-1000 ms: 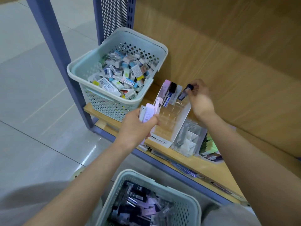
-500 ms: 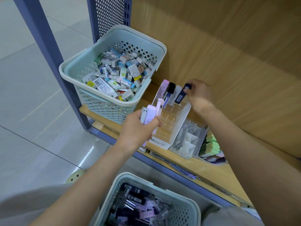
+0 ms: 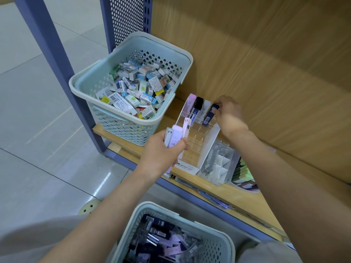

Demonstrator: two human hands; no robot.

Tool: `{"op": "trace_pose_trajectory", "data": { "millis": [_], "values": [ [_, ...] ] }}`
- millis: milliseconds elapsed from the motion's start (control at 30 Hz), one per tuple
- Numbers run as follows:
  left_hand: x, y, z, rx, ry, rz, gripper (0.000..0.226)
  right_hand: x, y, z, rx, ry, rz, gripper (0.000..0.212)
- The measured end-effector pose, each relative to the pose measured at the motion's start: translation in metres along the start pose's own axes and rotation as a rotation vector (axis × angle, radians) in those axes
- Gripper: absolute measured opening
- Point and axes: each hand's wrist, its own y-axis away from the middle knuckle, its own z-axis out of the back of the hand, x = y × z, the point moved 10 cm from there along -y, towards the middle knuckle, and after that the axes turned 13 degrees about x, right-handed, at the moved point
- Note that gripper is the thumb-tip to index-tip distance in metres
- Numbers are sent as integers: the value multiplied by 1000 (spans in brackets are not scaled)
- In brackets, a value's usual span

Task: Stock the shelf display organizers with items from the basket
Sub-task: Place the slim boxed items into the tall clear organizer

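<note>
One view, worn on the head, covers the whole step.

**Head view: state**
- The right hand [image 3: 230, 114] pinches a navy lead case [image 3: 209, 118] near its top end, with the grip closed on it between thumb and fingertips.
- That case stands tilted in the rear row of the display organizer [image 3: 210, 145]. Its lower end appears to be already inside the right-most slot.
- Three cases fill the slots to its left: pink, black and pale.
- The left hand [image 3: 161, 150] holds a fanned bundle of lead cases [image 3: 175, 137], grip closed round them, just beside the organizer's front left corner.
- The supply basket [image 3: 163, 208] holding more cases sits nearest the person.
- A second basket [image 3: 76, 90] of small boxes stands on the shelf [image 3: 237, 194] left of the organizer.

**Head view: procedure (judgement)**
1. Slide the navy case down along the slot's slope until it bottoms out. Match the tilt of its three neighbours.
2. Release only once the case stands unaided. The dividers are clear and hard to see, so a case dropped early may straddle two slots.
3. Keep the left bundle clear of the organizer, which looks light and could shift if nudged.
4. Feed the next case from the bundle into an unfilled row, label side outward.
</note>
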Motion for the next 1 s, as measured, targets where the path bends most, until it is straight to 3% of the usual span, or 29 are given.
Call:
{"op": "trace_pose_trajectory", "data": {
  "millis": [133,267,433,500,600,700,800,867,1000],
  "values": [
    [-1,1,0,-6,3,5,16,15,16,1,-13,108,52,35],
    [0,6,-5,26,47,20,9,51,64,17,-59,-216,185,30],
    [-3,13,-11,96,16,22,11,70,109,-9,334,-536,203,18],
    [-7,18,-13,112,15,17,10,68,116,-12,394,-708,170,11],
    [-11,23,-15,124,57,6,14,66,121,-1,370,-903,152,7],
    [-16,27,-13,129,210,-7,25,71,129,23,231,-1014,252,4],
    [-21,31,-11,135,341,-3,29,80,146,45,87,-930,407,14],
    [-26,34,-13,157,392,-10,31,91,159,46,72,-736,530,20],
    [-28,37,-10,131,438,-13,10,112,185,35,30,-281,755,7]
  ]
}}
